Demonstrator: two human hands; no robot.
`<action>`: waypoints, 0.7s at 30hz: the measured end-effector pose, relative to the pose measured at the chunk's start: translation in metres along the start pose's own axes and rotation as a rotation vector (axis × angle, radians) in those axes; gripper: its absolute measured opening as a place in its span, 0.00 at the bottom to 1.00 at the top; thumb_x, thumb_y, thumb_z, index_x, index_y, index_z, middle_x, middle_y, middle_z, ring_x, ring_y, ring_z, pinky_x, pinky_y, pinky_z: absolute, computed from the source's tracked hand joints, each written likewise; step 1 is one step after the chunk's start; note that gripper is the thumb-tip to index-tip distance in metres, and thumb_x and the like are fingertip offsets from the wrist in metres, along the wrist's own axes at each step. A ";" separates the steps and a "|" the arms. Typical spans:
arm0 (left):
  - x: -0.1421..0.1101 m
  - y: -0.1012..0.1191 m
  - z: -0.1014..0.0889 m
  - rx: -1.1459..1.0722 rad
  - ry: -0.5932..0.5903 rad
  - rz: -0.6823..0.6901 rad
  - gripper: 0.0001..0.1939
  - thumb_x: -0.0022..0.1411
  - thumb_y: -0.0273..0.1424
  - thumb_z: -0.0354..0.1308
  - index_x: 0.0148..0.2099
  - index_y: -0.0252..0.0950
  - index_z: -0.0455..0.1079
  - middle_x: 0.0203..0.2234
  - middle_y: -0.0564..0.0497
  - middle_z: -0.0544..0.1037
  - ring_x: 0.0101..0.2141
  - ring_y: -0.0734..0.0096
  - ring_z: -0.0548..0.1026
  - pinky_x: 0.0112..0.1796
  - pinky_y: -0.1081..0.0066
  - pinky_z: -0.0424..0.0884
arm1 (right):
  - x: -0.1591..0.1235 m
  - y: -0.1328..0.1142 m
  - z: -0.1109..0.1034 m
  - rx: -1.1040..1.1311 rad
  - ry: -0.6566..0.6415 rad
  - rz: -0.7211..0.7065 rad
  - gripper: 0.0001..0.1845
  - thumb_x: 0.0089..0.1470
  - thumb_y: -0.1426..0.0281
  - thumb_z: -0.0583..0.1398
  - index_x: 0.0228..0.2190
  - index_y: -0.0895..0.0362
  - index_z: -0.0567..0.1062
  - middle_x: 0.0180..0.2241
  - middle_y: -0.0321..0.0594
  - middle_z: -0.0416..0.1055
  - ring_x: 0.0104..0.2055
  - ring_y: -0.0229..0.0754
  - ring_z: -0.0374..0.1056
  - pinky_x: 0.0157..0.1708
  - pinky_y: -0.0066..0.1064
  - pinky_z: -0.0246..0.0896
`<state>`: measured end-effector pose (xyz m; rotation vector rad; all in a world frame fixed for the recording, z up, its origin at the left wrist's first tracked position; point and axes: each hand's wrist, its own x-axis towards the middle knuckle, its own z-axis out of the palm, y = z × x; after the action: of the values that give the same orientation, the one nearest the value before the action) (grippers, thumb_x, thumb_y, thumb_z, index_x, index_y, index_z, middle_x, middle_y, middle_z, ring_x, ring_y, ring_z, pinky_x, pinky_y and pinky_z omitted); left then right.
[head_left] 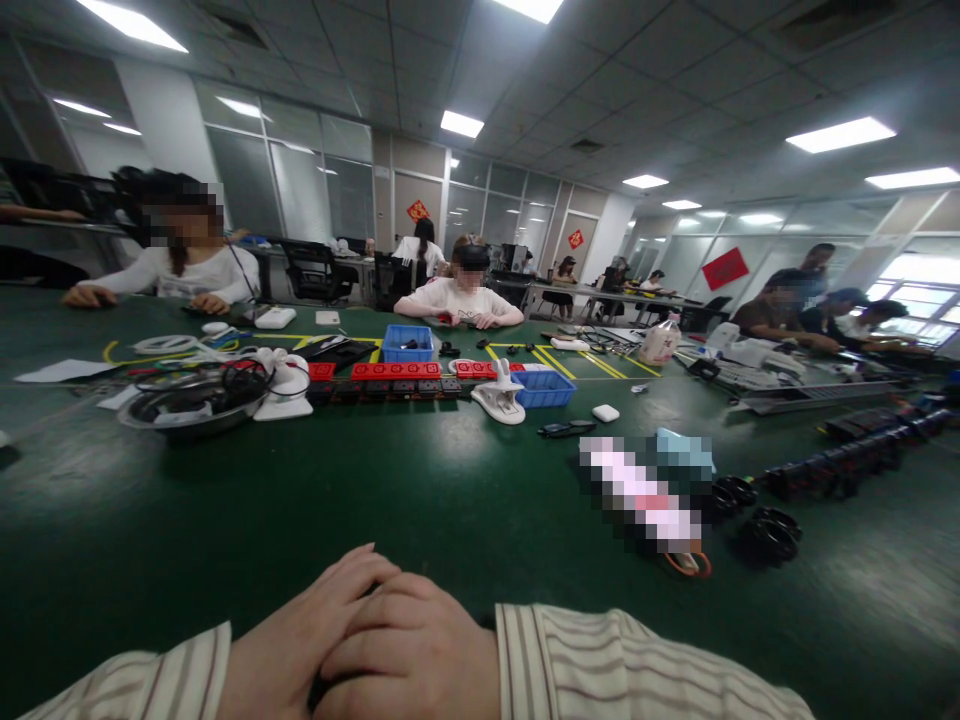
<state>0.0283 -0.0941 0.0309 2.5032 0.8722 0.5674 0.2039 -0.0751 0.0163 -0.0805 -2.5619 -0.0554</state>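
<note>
At the near edge of the green table, my left hand [289, 625] and my right hand [416, 645] rest together. The right lies over the left, with its fingers bent across it. Part of my left hand's fingers shows stretched out beyond the right knuckles; the others are covered. No object shows in either hand. Both wrists have striped cream cuffs. Ahead to the right lies a blurred-out pink-and-white item [637, 495] with an orange loop [696, 568]. Beside it are black rings [772, 535].
Across the table [450, 480] stand a metal bowl [187, 425] of dark items, a white clip stand [500, 395], blue bins [407, 343], and a row of red blocks [396, 371]. A white case [606, 412] lies nearer. Black parts line the right. Other people sit around the table.
</note>
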 end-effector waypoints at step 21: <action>0.009 0.000 -0.008 -0.120 -0.158 -0.067 0.21 0.43 0.31 0.64 0.43 0.40 0.66 0.40 0.51 0.66 0.41 0.61 0.68 0.44 0.66 0.69 | 0.000 0.008 0.001 0.047 -0.196 -0.061 0.08 0.55 0.62 0.60 0.34 0.53 0.72 0.41 0.31 0.71 0.47 0.38 0.62 0.46 0.31 0.57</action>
<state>0.0306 -0.0858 0.0399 2.3650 0.8330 0.3826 0.2038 -0.0668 0.0163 0.0106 -2.7595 -0.0103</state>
